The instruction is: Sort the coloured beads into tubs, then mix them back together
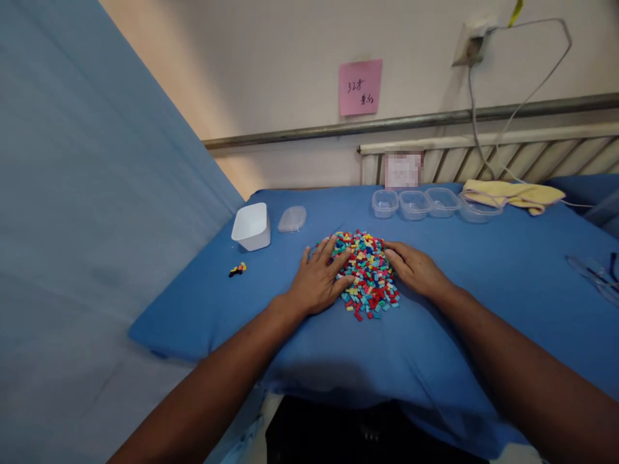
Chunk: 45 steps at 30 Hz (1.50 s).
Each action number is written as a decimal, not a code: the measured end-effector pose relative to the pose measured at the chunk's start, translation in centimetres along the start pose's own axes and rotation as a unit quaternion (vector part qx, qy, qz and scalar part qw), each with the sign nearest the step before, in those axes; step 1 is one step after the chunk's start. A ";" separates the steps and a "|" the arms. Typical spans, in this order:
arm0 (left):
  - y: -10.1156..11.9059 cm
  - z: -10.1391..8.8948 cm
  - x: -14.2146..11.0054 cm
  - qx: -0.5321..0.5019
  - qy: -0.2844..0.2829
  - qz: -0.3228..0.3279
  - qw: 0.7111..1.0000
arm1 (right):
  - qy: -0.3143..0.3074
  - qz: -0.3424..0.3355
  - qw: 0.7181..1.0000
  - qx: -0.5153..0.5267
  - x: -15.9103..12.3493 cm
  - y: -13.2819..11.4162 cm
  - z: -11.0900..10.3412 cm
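A heap of small coloured bricks (368, 270), red, yellow, blue and teal, lies in the middle of a table covered with blue cloth (483, 270). My left hand (318, 280) rests flat against the heap's left side, fingers spread and stretched over its edge. My right hand (416, 269) lies against the heap's right side with fingers extended toward the bricks. Neither hand holds anything. A few stray bricks (237, 269) sit apart on the cloth at the left.
A white tub (251, 227) and a clear lid (292, 219) stand at the back left. A row of clear plastic cups (416, 203) sits behind the heap, a yellow cloth (512, 193) at the back right. A blue curtain (72, 225) hangs on the left. A pink note (360, 87) is on the wall.
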<state>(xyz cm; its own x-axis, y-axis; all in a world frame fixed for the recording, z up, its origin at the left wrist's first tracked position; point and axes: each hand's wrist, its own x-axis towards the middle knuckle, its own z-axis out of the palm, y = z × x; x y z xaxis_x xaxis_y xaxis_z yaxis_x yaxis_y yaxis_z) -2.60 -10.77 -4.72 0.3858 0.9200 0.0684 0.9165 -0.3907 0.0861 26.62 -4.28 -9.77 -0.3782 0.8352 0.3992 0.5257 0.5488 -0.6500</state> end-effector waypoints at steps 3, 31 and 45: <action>0.1 0.2 1.3 -0.032 0.002 -0.018 0.999 | -0.010 -0.013 1.000 0.011 -0.1 -0.2 0.1; 2.4 0.3 3.0 0.018 0.015 0.007 1.000 | 0.045 -0.012 0.998 0.052 0.6 0.1 1.3; -4.2 -1.3 6.2 -0.120 0.066 -0.081 0.987 | 0.014 -0.059 0.998 -0.009 0.2 -1.1 0.4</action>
<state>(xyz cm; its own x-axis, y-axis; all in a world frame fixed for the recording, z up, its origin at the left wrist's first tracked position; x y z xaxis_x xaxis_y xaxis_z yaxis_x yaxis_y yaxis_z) -4.21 -3.47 -3.38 0.2053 0.9652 0.1622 0.9069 -0.2499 0.3392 25.73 -4.75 -9.24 -0.4170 0.7659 0.4895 0.4926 0.6430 -0.5864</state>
